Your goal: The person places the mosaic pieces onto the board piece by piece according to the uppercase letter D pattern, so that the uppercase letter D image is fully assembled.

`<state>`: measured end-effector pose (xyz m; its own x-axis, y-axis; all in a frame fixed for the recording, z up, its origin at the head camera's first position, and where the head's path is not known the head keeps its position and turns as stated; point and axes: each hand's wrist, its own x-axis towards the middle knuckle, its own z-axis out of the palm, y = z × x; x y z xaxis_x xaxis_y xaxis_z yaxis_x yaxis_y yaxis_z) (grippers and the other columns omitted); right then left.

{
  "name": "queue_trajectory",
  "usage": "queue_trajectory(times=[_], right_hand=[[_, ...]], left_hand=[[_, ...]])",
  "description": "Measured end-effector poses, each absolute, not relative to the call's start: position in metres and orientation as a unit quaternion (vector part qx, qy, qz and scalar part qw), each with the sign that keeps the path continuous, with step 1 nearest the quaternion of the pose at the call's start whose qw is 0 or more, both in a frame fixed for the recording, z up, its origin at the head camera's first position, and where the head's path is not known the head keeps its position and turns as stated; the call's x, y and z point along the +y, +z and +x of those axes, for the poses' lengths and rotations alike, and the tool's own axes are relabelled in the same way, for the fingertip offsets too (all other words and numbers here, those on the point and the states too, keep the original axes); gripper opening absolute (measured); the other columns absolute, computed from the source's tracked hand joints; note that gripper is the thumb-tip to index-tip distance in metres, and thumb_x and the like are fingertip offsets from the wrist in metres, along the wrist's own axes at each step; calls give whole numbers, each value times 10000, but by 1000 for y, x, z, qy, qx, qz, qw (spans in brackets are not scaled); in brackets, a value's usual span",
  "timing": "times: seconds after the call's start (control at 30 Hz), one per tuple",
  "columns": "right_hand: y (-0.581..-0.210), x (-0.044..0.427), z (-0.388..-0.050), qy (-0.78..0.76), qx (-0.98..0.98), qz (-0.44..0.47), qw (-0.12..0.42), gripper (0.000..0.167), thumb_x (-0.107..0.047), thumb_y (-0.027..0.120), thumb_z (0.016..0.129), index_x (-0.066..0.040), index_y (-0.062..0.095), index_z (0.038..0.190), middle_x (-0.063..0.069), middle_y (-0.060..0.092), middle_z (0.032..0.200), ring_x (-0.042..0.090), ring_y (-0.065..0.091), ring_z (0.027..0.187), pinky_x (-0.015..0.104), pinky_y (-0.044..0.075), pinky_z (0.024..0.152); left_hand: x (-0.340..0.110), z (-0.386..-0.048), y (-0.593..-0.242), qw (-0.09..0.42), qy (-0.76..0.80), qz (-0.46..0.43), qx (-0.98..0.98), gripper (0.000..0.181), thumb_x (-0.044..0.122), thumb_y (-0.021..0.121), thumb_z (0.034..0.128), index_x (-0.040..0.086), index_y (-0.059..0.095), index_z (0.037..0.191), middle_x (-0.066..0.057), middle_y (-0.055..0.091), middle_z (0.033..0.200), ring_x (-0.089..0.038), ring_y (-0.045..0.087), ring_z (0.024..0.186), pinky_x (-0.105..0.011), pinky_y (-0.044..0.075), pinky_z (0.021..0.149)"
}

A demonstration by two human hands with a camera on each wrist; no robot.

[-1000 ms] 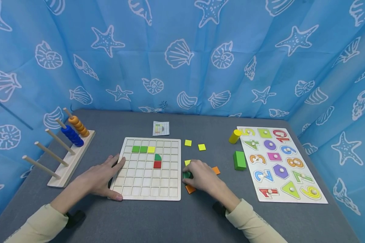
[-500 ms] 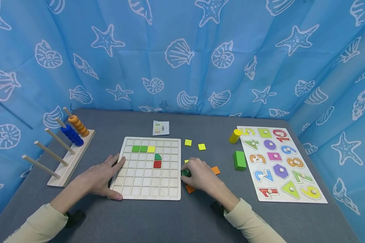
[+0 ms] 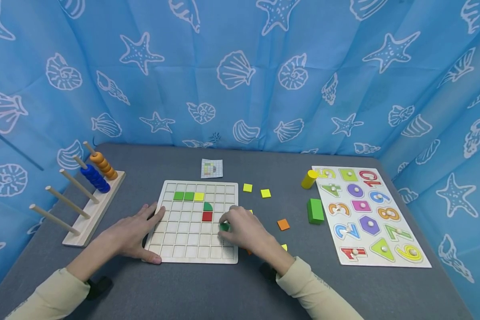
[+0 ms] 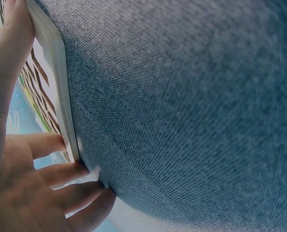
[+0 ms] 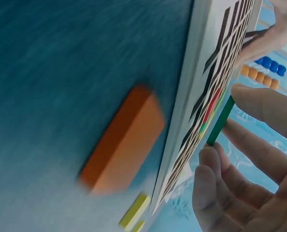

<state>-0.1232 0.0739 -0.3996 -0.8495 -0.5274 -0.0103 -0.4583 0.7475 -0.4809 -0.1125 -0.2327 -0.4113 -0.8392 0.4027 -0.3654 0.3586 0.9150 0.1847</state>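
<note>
Here's the whole scene: the blue seashell curtain (image 3: 240, 113) hangs beyond the grid board (image 3: 184, 240), and the dark table (image 3: 208, 289) stretches out beneath it. The number puzzle (image 3: 358, 242) lies well to the grid board's right; the peg rack (image 3: 91, 210) stands to its left.

Now the hands! The left hand (image 3: 136, 231) spreads its fingers along the grid board's left edge, thumb at the near corner, touching without clasping. The right hand (image 3: 242, 227) is over the grid board's right side, thumb and fingertips pinching a green piece (image 3: 224, 227). That piece hangs just above the squares, between the two hands and far nearer the right.

Off to the grid board's right sit a green block (image 3: 315, 211) and a yellow cylinder (image 3: 309, 179); a printed card (image 3: 211, 169) lies just beyond it. An orange tile (image 3: 283, 224) and some yellow tiles (image 3: 247, 188) are scattered to its right. And on it, a green quarter-round (image 3: 208, 206) meets a red square (image 3: 207, 216)!
</note>
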Motion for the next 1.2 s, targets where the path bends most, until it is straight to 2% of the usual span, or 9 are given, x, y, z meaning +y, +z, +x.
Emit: queue_trajectory(times=[0.3, 0.5, 0.8, 1.03, 1.2], right_hand=[[-404, 45, -124, -237, 923, -295, 71, 173, -177, 808, 875, -49, 814, 991, 58, 731, 881, 64, 472, 683, 168, 349, 530], [-409, 33, -125, -219, 927, -298, 68, 107, -190, 810, 870, -90, 808, 906, 20, 715, 836, 56, 459, 705, 175, 337, 525], [-409, 28, -127, -188, 939, -283, 49, 139, -240, 834, 861, -114, 805, 911, 19, 726, 877, 77, 549, 715, 195, 396, 519], [-407, 33, -127, -195, 935, -290, 55, 77, -111, 795, 867, -88, 822, 935, 30, 738, 881, 60, 512, 714, 189, 406, 548], [-407, 33, -127, -197, 930, -305, 50, 68, -39, 761, 869, -79, 810, 843, 22, 709, 785, 54, 434, 676, 179, 356, 536]], left_hand=[[-233, -112, -412, 198, 57, 201, 958, 1390, 825, 782, 598, -5, 285, 1596, -362, 235, 1630, -603, 292, 1466, -728, 427, 1011], [-233, -112, -413, 194, 50, 199, 959, 1386, 820, 788, 594, -8, 295, 1591, -365, 247, 1624, -604, 298, 1462, -729, 426, 1010], [-233, -112, -414, 195, 51, 196, 960, 1385, 819, 790, 591, -1, 296, 1593, -360, 246, 1627, -598, 297, 1467, -727, 426, 1012], [-233, -112, -413, 200, 52, 192, 959, 1390, 818, 790, 592, 2, 284, 1597, -361, 236, 1630, -599, 284, 1472, -732, 414, 1021], [-232, -111, -414, 196, 47, 189, 961, 1393, 819, 793, 586, -3, 293, 1593, -361, 246, 1627, -599, 293, 1468, -731, 416, 1022]])
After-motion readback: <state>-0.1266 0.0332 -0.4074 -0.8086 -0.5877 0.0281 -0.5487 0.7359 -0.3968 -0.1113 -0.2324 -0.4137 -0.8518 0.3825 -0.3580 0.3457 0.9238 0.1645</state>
